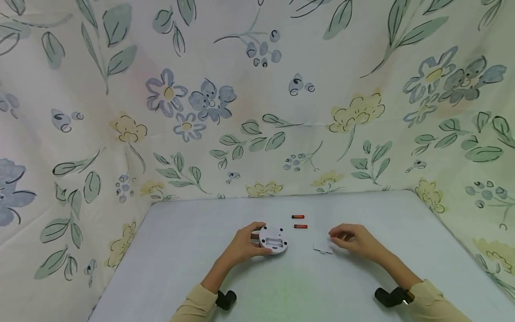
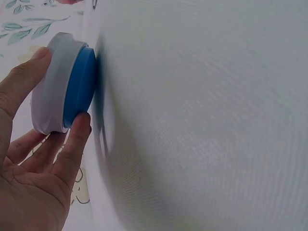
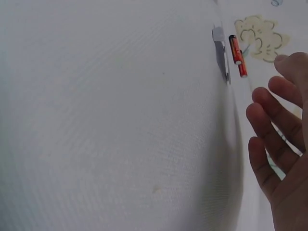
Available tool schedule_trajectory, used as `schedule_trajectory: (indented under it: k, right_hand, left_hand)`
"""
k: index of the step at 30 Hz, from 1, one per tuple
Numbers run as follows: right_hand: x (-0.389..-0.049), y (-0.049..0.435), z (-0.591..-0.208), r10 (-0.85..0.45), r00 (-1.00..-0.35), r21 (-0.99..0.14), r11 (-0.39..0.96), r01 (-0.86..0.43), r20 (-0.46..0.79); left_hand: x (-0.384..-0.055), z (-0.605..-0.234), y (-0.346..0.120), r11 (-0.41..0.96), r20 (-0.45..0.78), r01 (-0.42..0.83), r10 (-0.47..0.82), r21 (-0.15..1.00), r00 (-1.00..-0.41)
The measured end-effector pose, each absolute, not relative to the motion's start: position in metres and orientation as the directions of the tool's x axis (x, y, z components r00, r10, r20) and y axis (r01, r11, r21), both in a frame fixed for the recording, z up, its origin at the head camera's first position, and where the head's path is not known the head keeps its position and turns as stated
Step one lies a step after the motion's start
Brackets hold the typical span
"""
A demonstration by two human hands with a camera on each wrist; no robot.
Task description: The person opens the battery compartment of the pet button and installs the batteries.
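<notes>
My left hand [image 1: 245,243] grips a round white device [image 1: 274,231] by its rim, thumb on one side and fingers on the other. Its back, with speaker holes and an uncovered battery compartment [image 1: 274,243], faces up in the head view. Below the white body, a blue part [image 2: 81,86] shows in the left wrist view. A small white battery cover [image 1: 323,248] lies on the table just left of my right hand [image 1: 358,240]. That hand holds nothing, its fingers loosely bent. Beyond the cover lie two red-and-black batteries, one farther back [image 1: 298,217] and one nearer [image 1: 300,226].
All this is on a white table [image 1: 193,250], with a pale green patch near its front middle. A flower-patterned cloth [image 1: 241,98] hangs behind the table and along both sides. Each wrist wears a black camera mount, the left one [image 1: 226,300] and the right one [image 1: 392,296].
</notes>
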State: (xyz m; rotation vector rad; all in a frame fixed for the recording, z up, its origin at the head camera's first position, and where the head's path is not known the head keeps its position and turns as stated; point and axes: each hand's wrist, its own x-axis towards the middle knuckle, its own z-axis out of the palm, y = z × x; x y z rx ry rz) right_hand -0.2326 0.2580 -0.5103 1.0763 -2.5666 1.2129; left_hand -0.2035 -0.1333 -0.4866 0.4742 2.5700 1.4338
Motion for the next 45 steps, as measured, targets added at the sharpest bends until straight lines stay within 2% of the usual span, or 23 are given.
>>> schedule_trajectory:
  k: [8, 31, 45]
  right_hand:
    - [-0.241, 0.254, -0.513, -0.502, -0.801, -0.665, 0.481, -0.571, 0.325]
    - [-0.277, 0.232, -0.506, -0.466, -0.856, -0.726, 0.506, -0.466, 0.225]
    - [-0.309, 0.216, -0.506, -0.505, -0.83, -0.726, 0.476, -0.496, 0.236]
  left_hand:
    - [-0.206, -0.49, -0.138, 0.47, 0.026, 0.207, 0.362, 0.858, -0.932]
    - [-0.204, -0.492, -0.149, 0.456, 0.016, 0.2, 0.376, 0.867, -0.926]
    - [-0.205, -0.493, -0.148, 0.457, 0.025, 0.213, 0.383, 0.863, -0.923]
